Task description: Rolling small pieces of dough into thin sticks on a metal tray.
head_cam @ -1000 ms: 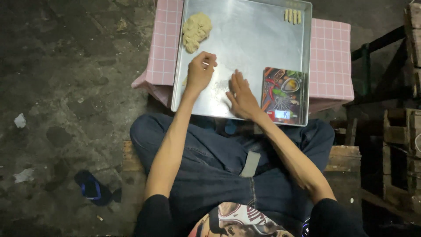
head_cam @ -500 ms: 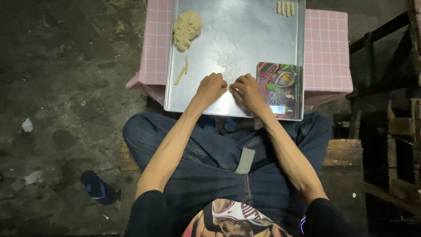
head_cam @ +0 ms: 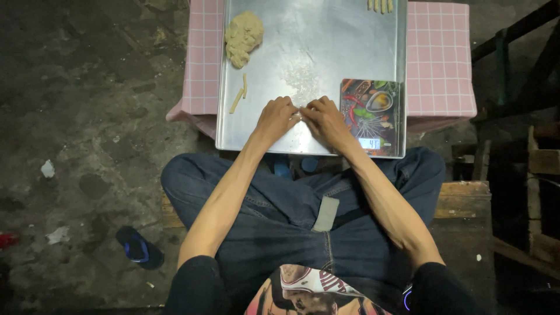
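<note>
My left hand (head_cam: 275, 119) and my right hand (head_cam: 324, 118) meet fingertip to fingertip on a large metal tray (head_cam: 326, 41), pinching a small pale piece of dough (head_cam: 301, 114) between them. A lump of beige dough (head_cam: 243, 37) lies at the tray's far left. Two thin dough sticks (head_cam: 239, 96) rest below it, to the left of my left hand. Several more dough sticks (head_cam: 380, 5) line the tray's far edge. A small kitchen scale (head_cam: 371, 114) with a colourful printed top sits on the tray just right of my right hand.
The tray rests on a low table with a pink checked cloth (head_cam: 440, 64). I sit on a wooden bench (head_cam: 461, 198). A dark sandal (head_cam: 139, 247) lies on the rough floor at left. Wooden crates (head_cam: 542, 192) stand at right.
My left hand left a dough stick on the tray's left side and came down to join my right hand at the near edge. The camera view shifted closer over the tray.
</note>
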